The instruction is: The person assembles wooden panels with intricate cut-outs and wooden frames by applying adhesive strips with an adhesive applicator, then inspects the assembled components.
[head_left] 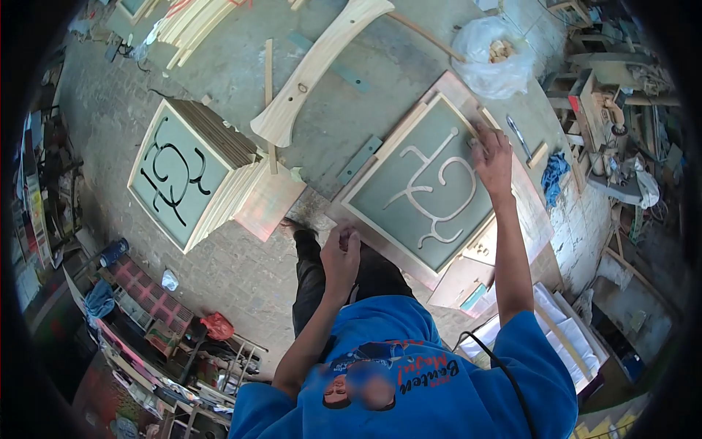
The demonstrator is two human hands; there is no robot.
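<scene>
A grey-green panel [409,192] in a pale wooden frame [391,241] lies on a workbench board in front of me. Pale curved strips [422,189] form a looping pattern on the panel. My right hand [493,157] is at the frame's right side, its bent fingers closed over the edge beside a small wooden strip [485,115]. Near the frame's left corner is my left hand [341,257], its fingers curled together; what they hold, if anything, is hidden.
To the left stands a stack of framed panels [179,172], the front one with a dark pattern cutout. A shaped wooden plank [314,77] lies ahead. A plastic bag [491,62], a pen-like tool [518,135] and a blue cloth [556,175] are on the right.
</scene>
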